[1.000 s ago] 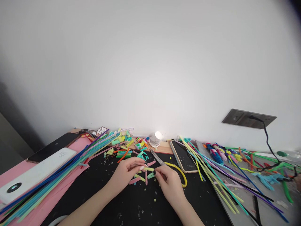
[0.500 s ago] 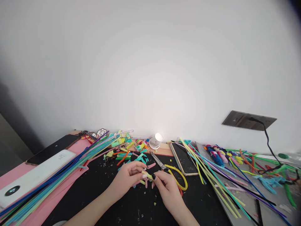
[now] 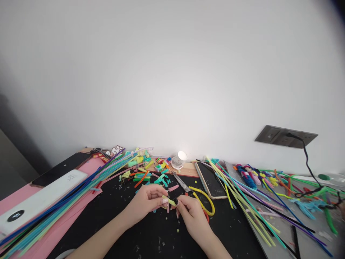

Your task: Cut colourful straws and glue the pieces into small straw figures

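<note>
Over the black mat, my left hand [image 3: 147, 201] pinches one end of a short pale-yellow pipe cleaner [image 3: 171, 202] between thumb and fingers. My right hand [image 3: 192, 213] grips its other end, the thumb and index finger pressed together. A pink pipe-cleaner piece [image 3: 168, 208] hangs beneath it at my left fingertips; how the two join is hidden by the fingers. Just beyond my right hand lie scissors [image 3: 182, 182] with yellow-wrapped handles. Cut pipe-cleaner pieces [image 3: 142, 177] in green, orange and teal are heaped past my left hand.
A paper cup [image 3: 179, 160] stands by the wall. To its right rests a phone [image 3: 211, 181], partly under long pipe cleaners [image 3: 242, 201]. At left, a white device [image 3: 40, 201] and another pipe-cleaner bundle [image 3: 81, 196] lie on pink sheets. A cord [image 3: 307, 162] hangs from the wall socket.
My fingers have shifted slightly around the pale-yellow piece, and less of the pink piece shows below it. Both hands keep their pinch.
</note>
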{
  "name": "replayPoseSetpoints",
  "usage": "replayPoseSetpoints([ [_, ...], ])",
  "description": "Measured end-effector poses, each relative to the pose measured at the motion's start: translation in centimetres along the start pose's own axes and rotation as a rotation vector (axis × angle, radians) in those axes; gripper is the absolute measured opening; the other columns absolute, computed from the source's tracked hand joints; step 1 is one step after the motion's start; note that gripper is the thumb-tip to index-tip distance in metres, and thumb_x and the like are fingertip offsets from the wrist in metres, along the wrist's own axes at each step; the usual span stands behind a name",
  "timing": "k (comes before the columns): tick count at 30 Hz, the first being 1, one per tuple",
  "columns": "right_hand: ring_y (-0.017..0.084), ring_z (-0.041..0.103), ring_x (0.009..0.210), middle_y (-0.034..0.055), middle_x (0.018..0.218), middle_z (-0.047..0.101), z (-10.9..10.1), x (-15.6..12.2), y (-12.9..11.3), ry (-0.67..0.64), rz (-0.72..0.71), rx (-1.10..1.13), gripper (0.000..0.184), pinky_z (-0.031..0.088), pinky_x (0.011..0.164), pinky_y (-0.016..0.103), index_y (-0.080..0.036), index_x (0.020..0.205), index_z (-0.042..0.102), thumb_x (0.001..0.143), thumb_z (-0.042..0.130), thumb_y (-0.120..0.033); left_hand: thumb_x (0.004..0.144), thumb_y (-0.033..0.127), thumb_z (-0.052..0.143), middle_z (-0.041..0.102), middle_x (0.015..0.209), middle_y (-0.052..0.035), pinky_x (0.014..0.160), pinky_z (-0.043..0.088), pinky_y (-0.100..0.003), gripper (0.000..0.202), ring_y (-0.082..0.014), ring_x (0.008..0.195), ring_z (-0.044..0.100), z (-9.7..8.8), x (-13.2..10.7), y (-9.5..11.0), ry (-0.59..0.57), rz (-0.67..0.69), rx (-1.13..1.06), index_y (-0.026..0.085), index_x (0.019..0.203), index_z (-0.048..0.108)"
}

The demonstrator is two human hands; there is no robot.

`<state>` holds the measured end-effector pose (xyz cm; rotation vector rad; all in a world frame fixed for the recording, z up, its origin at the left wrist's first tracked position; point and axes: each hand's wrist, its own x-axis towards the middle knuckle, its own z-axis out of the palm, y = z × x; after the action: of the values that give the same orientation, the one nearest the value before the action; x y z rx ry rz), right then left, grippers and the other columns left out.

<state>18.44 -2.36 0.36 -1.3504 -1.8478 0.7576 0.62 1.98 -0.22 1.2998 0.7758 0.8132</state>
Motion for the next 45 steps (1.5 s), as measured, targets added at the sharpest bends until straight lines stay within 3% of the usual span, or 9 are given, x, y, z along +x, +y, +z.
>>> replayPoseSetpoints([
  [2,0.012,0.046,0.054,-0.0023,0.054,0.048,-0.1,0.1,0.3,0.062,0.011,-0.013,0.035,0.031,0.053,0.021,-0.017,0.058,0.052,0.089,0.04,-0.028,0.071,0.034,0.064,0.066,0.065,-0.0032,0.049,0.045,-0.022,0.022,-0.0143,0.055,0.061,-0.4,0.1,0.3,0.028,0.007,0.045,0.013,0.073,0.059],
  [4,0.012,0.045,0.053,-0.0021,0.055,0.048,-0.2,0.1,0.7,0.133,0.047,0.009,0.033,0.031,0.053,0.022,-0.017,0.066,0.056,0.09,0.037,-0.03,0.072,0.035,0.063,0.066,0.068,-0.0035,0.059,0.049,-0.026,0.021,-0.017,0.064,0.063,-1.3,0.2,0.7,0.122,0.064,0.13,0.014,0.073,0.062],
  [7,0.012,0.043,0.05,-0.0026,0.053,0.045,-0.3,0.1,1.3,0.205,0.103,0.044,0.034,0.031,0.05,0.022,-0.016,0.073,0.057,0.091,0.035,-0.034,0.076,0.037,0.057,0.066,0.068,-0.0026,0.068,0.049,-0.029,0.022,-0.019,0.068,0.063,-3.7,0.5,0.9,0.377,0.169,0.384,0.017,0.078,0.065],
  [9,0.012,0.042,0.049,-0.0025,0.054,0.044,-0.3,0.0,1.6,0.213,0.106,0.048,0.035,0.032,0.05,0.022,-0.016,0.074,0.058,0.091,0.035,-0.035,0.077,0.037,0.054,0.068,0.081,-0.004,0.07,0.048,-0.03,0.022,-0.0212,0.073,0.062,-5.3,0.8,0.8,0.517,0.205,0.599,0.018,0.081,0.066],
  [16,0.012,0.043,0.05,-0.002,0.054,0.046,-0.2,0.1,1.5,0.219,0.089,0.037,0.034,0.033,0.049,0.021,-0.016,0.074,0.059,0.09,0.035,-0.034,0.081,0.033,0.047,0.064,0.107,-0.0065,0.085,0.042,-0.041,0.027,-0.0298,0.105,0.051,-8.0,1.7,-0.7,0.523,0.23,1.189,0.022,0.096,0.066],
  [22,0.011,0.043,0.049,-0.0023,0.053,0.046,-0.2,0.1,1.3,0.208,0.089,0.022,0.035,0.033,0.049,0.021,-0.016,0.071,0.057,0.09,0.034,-0.034,0.08,0.025,0.047,0.067,0.102,-0.0054,0.082,0.046,-0.034,0.026,-0.0247,0.096,0.059,-8.0,1.8,-0.6,0.433,0.17,1.155,0.021,0.097,0.066],
  [33,0.011,0.042,0.047,-0.0033,0.052,0.044,-0.2,0.1,1.5,0.203,0.095,0.01,0.034,0.032,0.047,0.02,-0.017,0.071,0.057,0.09,0.035,-0.034,0.085,0.031,0.04,0.07,0.098,-0.005,0.078,0.047,-0.028,0.031,-0.023,0.092,0.063,-8.2,1.4,-0.2,0.499,0.251,1.034,0.019,0.093,0.067],
  [39,0.011,0.044,0.048,-0.0031,0.052,0.045,-0.2,0.1,1.3,0.207,0.094,-0.006,0.034,0.032,0.047,0.02,-0.016,0.069,0.057,0.09,0.035,-0.033,0.087,0.034,0.033,0.065,0.072,-0.0043,0.054,0.041,-0.025,0.03,-0.0202,0.064,0.061,-8.6,1.4,-0.2,0.586,0.248,1.12,0.019,0.072,0.054],
  [45,0.012,0.045,0.049,-0.0029,0.051,0.045,-0.2,0.0,1.2,0.205,0.088,-0.022,0.035,0.033,0.049,0.021,-0.016,0.067,0.056,0.09,0.035,-0.032,0.087,0.033,0.031,0.057,0.06,-0.0023,0.049,0.035,-0.026,0.029,-0.0198,0.055,0.056,-8.9,1.5,-0.1,0.635,0.258,1.186,0.02,0.066,0.046],
])
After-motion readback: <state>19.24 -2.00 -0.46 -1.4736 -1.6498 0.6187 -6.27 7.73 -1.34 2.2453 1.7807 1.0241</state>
